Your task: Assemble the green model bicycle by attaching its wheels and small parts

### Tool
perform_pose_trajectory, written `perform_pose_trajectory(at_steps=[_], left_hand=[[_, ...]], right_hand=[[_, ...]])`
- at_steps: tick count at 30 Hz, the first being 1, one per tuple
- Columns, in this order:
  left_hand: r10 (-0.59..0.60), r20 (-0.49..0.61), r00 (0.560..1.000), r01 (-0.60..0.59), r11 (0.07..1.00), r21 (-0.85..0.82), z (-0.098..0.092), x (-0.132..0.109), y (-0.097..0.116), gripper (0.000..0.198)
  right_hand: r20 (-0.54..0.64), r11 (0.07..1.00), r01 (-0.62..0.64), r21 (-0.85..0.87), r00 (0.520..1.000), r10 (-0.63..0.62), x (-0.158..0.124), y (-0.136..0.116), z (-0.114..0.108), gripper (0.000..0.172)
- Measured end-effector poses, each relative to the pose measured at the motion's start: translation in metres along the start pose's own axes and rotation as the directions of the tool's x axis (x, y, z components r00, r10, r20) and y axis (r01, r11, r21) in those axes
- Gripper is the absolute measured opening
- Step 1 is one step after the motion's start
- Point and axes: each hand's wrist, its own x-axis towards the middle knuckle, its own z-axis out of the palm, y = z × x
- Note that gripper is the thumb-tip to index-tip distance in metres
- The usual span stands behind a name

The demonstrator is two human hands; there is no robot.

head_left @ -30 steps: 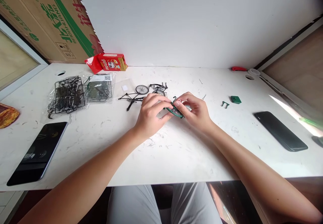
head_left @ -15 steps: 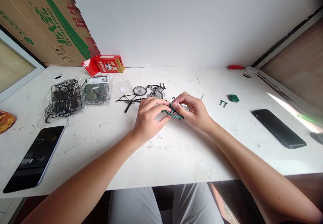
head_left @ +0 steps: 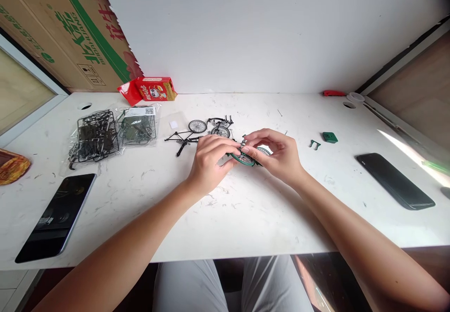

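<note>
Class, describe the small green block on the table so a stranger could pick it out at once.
On the right half of the white marbled table, look between the person's right hand and the flat black phone. The small green plastic block lies there, nearer the wall. Unlike the thin green forked clip just left of it, it is solid and squarish.

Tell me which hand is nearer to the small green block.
Right. The right hand lies left of the green block; the left hand sits farther left. Both pinch the green wheel.
</note>
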Motion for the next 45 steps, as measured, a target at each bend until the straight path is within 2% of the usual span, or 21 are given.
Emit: perform_pose_trajectory(at_steps=[2, 6, 15, 21, 25, 28, 30, 36, 42, 45], left_hand=[[-0.007, -0.018, 1.0, 0.007, 1.0, -0.006, 0.0, 0.0, -0.001, 0.018], [-0.005, -0.025, 1.0, 0.005, 1.0, 0.005, 0.0, -0.001, -0.002, 0.029], [0.052, 0.002, 0.999, -0.052, 0.999, 0.015, 0.0, -0.001, -0.005, 0.024], [0.07, 0.014, 0.997, -0.07, 0.997, 0.032, 0.0, 0.0, -0.003, 0.019], [0.1, 0.021, 0.995, -0.101, 0.994, 0.028, 0.0, 0.002, 0.0, 0.012], [0.119, 0.024, 0.993, -0.119, 0.992, 0.029, 0.0, 0.002, 0.003, 0.008], [0.126, 0.028, 0.992, -0.127, 0.992, 0.025, 0.0, 0.002, 0.004, 0.006], [0.124, 0.054, 0.991, -0.125, 0.992, 0.018, 0.0, 0.001, 0.004, 0.005], [0.114, 0.092, 0.989, -0.117, 0.993, 0.027, 0.002, -0.001, 0.005, 0.006], [0.118, 0.117, 0.986, -0.12, 0.993, 0.01, 0.002, -0.002, 0.006, 0.007]], right_hand=[[-0.041, 1.0, 0.0, 0.002, 0.999, 0.0, -0.001, -0.001, 0.001, 0.017], [-0.036, 1.0, 0.019, -0.006, 0.999, -0.019, -0.002, 0.001, 0.002, 0.009], [-0.09, 1.0, 0.012, -0.021, 0.996, -0.014, -0.008, 0.004, 0.012, 0.008], [-0.038, 0.998, 0.035, -0.057, 0.999, -0.037, -0.006, 0.002, 0.005, 0.01], [0.009, 0.967, 0.198, -0.161, 0.98, -0.199, 0.0, 0.0, -0.002, 0.011], [0.074, 0.899, 0.355, -0.258, 0.934, -0.348, 0.005, -0.001, -0.006, 0.011], [0.129, 0.854, 0.416, -0.312, 0.909, -0.395, 0.007, -0.002, -0.009, 0.01], [0.27, 0.796, 0.429, -0.427, 0.901, -0.34, 0.007, -0.007, -0.015, 0.018], [0.262, 0.831, 0.381, -0.404, 0.919, -0.294, 0.006, -0.01, -0.011, 0.04], [0.263, 0.862, 0.362, -0.353, 0.923, -0.28, 0.005, -0.008, -0.009, 0.044]])
